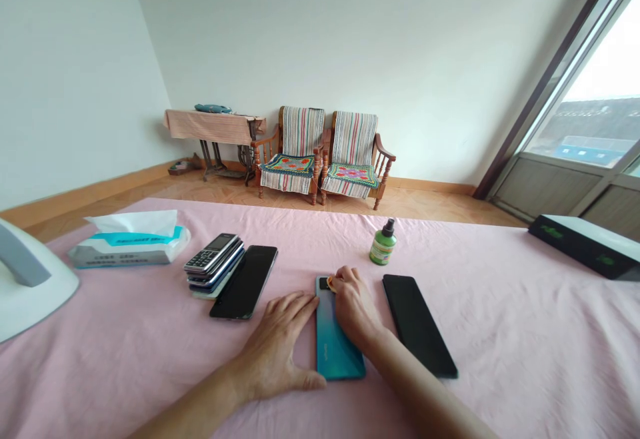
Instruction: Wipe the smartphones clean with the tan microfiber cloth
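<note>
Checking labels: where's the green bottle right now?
Head view, right of centre: the green bottle stands on the pink cloth, just beyond the right hand and rightmost black phone.

The vivo smartphone [336,356] has a smooth, glossy back, while the left black smartphone [245,282] and right black smartphone [419,326] show sleek, dark, glass-like faces. The top keypad phone [211,252] looks like silvery metal or painted plastic. Shiny green plastic forms the spray bottle [383,249], with a black plastic nozzle [389,227]. Thin, crinkly plastic film wraps the tissue pack [125,249]; its tissue [143,224] is soft, matt paper. The pink cloth [315,242] is matt and wrinkled. The armchairs [385,152] are smooth, varnished wood under woven striped covers [303,131].
</note>
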A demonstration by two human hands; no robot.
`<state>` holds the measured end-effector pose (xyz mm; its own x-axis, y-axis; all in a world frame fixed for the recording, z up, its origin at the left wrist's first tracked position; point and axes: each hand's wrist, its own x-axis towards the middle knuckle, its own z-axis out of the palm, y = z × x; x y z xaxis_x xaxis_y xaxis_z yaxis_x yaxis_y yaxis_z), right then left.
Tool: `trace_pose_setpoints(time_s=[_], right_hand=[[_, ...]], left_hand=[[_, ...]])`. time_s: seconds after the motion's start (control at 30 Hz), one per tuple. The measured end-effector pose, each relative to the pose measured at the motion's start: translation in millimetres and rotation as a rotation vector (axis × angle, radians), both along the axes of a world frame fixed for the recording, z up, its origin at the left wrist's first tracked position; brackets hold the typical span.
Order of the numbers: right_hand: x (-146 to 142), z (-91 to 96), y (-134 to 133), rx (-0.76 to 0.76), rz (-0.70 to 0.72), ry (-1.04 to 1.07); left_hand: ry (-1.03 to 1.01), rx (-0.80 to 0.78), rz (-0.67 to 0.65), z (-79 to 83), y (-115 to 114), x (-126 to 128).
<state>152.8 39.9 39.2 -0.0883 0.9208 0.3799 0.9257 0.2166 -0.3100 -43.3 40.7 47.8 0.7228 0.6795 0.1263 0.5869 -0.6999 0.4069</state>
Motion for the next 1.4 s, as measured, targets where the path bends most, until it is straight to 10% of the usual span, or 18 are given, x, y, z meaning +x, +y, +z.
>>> trace_pose_setpoints(time_s=[1.4], right_hand=[[-5.5, 6.1, -17.7, -0.020, 0.059, 0.037]], left_hand=[[-0.014, 0.014, -0.014, -1.2, 0.4, -0.7]])
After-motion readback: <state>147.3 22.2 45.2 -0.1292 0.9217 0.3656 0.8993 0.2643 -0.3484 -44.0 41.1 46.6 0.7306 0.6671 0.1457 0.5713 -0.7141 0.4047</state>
